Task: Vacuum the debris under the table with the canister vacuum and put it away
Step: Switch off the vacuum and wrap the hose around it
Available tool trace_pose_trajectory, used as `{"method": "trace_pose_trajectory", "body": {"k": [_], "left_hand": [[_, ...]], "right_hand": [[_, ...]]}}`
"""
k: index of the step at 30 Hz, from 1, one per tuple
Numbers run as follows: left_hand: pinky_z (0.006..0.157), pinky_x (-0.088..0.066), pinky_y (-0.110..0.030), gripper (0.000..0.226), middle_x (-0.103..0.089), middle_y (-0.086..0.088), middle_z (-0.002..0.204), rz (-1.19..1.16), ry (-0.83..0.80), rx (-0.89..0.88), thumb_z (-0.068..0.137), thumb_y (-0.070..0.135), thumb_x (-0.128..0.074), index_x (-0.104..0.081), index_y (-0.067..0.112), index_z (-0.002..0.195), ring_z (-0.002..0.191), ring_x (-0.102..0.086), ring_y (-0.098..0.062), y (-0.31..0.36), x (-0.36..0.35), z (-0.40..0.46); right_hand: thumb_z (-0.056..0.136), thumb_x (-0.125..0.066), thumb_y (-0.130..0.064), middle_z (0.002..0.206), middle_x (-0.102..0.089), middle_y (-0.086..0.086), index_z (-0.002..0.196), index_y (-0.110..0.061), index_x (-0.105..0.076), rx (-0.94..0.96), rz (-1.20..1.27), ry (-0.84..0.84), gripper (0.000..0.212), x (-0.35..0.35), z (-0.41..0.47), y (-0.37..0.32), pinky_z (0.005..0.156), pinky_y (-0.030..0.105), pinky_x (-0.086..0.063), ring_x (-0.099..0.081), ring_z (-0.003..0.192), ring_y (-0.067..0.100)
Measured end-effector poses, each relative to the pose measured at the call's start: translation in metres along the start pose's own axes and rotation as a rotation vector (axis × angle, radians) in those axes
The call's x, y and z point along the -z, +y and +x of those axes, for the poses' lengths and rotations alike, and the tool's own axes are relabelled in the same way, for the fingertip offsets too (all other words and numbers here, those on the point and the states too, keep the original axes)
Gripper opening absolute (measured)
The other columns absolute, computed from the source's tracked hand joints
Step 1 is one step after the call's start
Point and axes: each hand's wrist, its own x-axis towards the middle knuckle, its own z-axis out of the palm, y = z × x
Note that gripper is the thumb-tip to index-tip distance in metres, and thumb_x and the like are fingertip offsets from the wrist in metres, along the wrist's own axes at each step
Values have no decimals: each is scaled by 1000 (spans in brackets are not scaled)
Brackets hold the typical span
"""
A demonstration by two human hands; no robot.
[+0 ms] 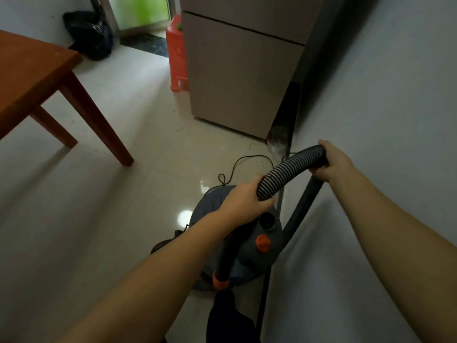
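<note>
The grey canister vacuum (pixel 249 248) with an orange knob stands on the floor by the right wall, below my hands. A ribbed black hose (pixel 289 169) arcs above it. My left hand (pixel 244 201) grips the hose's lower end over the canister top. My right hand (pixel 331 162) grips the hose's upper end near the wall. A black rigid tube (pixel 300 209) runs down beside the canister under my right hand. The wooden table (pixel 37 78) stands at the left, its legs on the pale tile floor.
A beige fridge (pixel 237 68) stands ahead against the right wall (pixel 383 95). An orange plastic stool (pixel 176 53) sits beside it. A black bag (pixel 89 33) lies by the glass door at the back. The vacuum's thin black cord (pixel 247 160) loops on the floor.
</note>
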Motion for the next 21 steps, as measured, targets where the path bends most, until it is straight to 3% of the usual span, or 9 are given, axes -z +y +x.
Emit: {"method": "trace_pose_trajectory", "body": {"k": [2, 3, 5, 8, 12, 15, 18, 21], "left_hand": [[79, -55, -34, 54, -63, -2, 106, -52, 56, 64, 87, 31, -64, -40, 20, 134, 90, -63, -17, -11, 0, 14], [79, -55, -34, 54, -63, -2, 107, -53, 83, 98, 87, 32, -64, -40, 20, 134, 90, -63, -16, -22, 1, 18], [80, -53, -33, 57, -62, -2, 110, -11, 124, 156, 87, 35, -64, -39, 21, 136, 95, -61, -17, -51, 6, 18], [82, -48, -26, 61, -60, 0, 118, 44, 159, 232, 88, 38, -62, -35, 24, 140, 101, -59, -14, -102, 12, 4], [77, -47, -24, 62, -55, 8, 110, 6, 248, 369, 92, 45, -52, -24, 28, 145, 94, -57, -10, -151, -6, -36], [83, -49, -26, 58, -54, 7, 116, -116, 340, 537, 96, 45, -44, -20, 28, 145, 103, -60, -14, -180, -36, -72], [81, -41, -20, 54, -54, 6, 119, -222, 364, 668, 98, 37, -43, -22, 23, 146, 109, -58, -17, -204, -64, -98], [83, -41, -20, 48, -53, 3, 123, -331, 360, 714, 99, 31, -42, -25, 23, 144, 106, -54, -12, -231, -84, -109]], "right_hand": [[92, -61, -20, 98, -60, 16, 114, 2, -54, 1, -119, -49, 32, -36, 31, -1, 45, 33, -56, -60, 78, 28], [90, -64, -21, 101, -60, 17, 119, 0, -53, -11, -185, -68, 37, -52, 47, 4, 43, 33, -56, -61, 81, 28], [89, -66, -21, 107, -60, 16, 116, -1, -51, -45, -310, -122, 37, -82, 76, 25, 50, 35, -57, -62, 83, 27], [90, -63, -21, 95, -58, 12, 117, -1, -48, -80, -518, -238, 37, -119, 113, 80, 61, 35, -53, -59, 81, 24], [89, -63, -24, 97, -61, 13, 128, 1, -46, -104, -835, -412, 48, -159, 139, 160, 77, 40, -57, -63, 89, 26], [89, -63, -23, 93, -60, 12, 119, 0, -48, -106, -1081, -556, 41, -180, 136, 214, 65, 35, -56, -62, 82, 24], [92, -59, -20, 84, -58, 11, 94, -1, -52, -88, -1317, -685, 21, -190, 128, 259, 67, 32, -54, -61, 72, 20], [92, -59, -24, 92, -62, 18, 90, 4, -60, 76, -1507, -754, 28, -192, 133, 295, 69, 33, -52, -62, 79, 25]]}}
